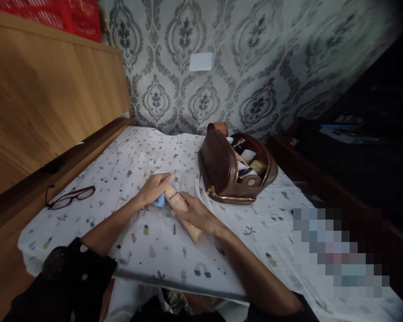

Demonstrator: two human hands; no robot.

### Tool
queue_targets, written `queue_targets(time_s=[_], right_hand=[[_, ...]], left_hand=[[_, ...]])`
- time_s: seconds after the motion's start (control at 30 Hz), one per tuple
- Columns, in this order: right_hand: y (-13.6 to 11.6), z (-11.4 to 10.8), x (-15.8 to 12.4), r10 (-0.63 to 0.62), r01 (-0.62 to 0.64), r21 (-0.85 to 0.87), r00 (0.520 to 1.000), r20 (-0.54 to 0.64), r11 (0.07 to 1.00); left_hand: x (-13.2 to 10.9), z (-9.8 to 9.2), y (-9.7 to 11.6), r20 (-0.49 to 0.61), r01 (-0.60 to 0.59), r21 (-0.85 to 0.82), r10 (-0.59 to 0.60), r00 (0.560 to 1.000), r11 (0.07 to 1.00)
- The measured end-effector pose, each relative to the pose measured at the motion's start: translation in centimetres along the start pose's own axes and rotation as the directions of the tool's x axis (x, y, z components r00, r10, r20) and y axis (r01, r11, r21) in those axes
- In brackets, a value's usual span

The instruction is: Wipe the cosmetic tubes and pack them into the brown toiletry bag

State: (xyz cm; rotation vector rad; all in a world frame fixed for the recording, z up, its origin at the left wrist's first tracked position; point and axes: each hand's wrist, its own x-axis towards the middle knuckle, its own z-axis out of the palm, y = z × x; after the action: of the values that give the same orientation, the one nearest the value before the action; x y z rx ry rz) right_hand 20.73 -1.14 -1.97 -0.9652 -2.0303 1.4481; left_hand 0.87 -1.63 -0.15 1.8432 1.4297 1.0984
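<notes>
A beige squeeze tube [177, 201] with small printed text slants across the middle of the view, above the patterned cloth. My right hand [197, 213] is wrapped round its body. At the tube's upper end, my left hand [157, 188] presses a blue cloth [160, 200] against it, fingers closed. Part of the blue cloth is hidden under my left fingers. Just beyond my right hand stands a brown leather toiletry bag [218, 161], unzipped, with several tubes and jars showing inside.
Dark-framed glasses [72, 198] lie on the printed white tablecloth [154, 147] at left. A wooden cabinet [53, 89] with a red basket [83, 20] on top borders the left side. Patterned wallpaper [204, 98] rises behind. A pixelated patch covers the right edge.
</notes>
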Motion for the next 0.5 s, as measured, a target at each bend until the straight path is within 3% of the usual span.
queue_targets(time_s=[0.1,0.2,0.33,0.5], right_hand=[[-0.4,-0.2,-0.3,0.057,-0.110,0.310,0.983,0.177,0.944],[-0.5,-0.4,-0.5,0.044,-0.259,0.604,0.937,0.347,0.753],[0.3,-0.5,-0.1,-0.004,-0.359,0.722,0.894,0.448,0.592],[1.0,-0.4,0.3,-0.038,-0.347,0.752,0.896,0.443,0.561]], left_hand=[[0.0,-0.2,0.1,-0.021,-0.024,-0.037,0.023,1.000,0.999],[-0.1,-0.3,0.3,-0.051,-0.091,-0.108,0.086,0.995,0.990],[-0.2,-0.2,0.4,-0.129,-0.135,-0.165,0.115,0.985,0.977],[-0.3,-0.1,0.4,-0.188,-0.135,-0.153,0.105,0.977,0.979]])
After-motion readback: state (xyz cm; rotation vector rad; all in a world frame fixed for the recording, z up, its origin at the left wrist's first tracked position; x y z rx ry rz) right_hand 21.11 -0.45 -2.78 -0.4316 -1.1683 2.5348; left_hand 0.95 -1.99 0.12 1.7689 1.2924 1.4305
